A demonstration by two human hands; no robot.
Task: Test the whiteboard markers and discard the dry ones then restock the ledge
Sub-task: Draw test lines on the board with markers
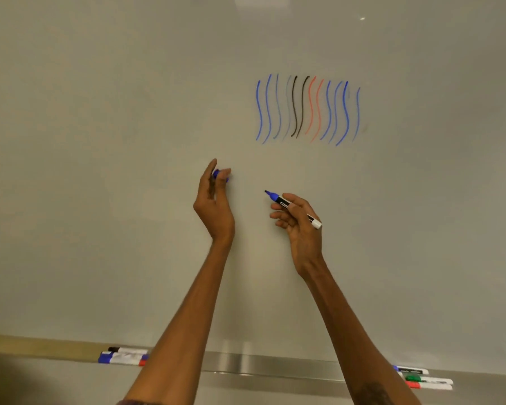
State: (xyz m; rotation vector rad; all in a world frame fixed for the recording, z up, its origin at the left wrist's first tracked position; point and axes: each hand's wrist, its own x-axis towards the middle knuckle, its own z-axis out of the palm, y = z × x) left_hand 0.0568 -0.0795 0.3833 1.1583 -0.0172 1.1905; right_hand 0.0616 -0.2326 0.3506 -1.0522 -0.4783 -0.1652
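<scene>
Fingers [278, 214] of the right hand [301, 229] are curled round one uncapped blue marker [285, 203], which is held just in front of the whiteboard [129, 141] below the strokes. Its blue tip is pointed up and to the left, and its white end sticks out past the back of the hand. Whether the tip touches the board cannot be told.

One blue cap [216, 173] is pinched between the thumb and fingertips of the left hand [215, 206], which is raised to the left of the marker and well apart from it.

Twelve wavy upright strokes [307, 109] are drawn side by side on the board. From the left they are counted as three blue, one faint grey, two black, two red and four blue.

Along the bottom, six capped markers are laid on the metal ledge [260, 369] in two groups. In the left group [123, 356], one black, one blue and one red cap are seen, the red partly hidden by the left forearm. In the right group [424, 378], one blue, one green and one red cap are seen, just beside the right forearm.
</scene>
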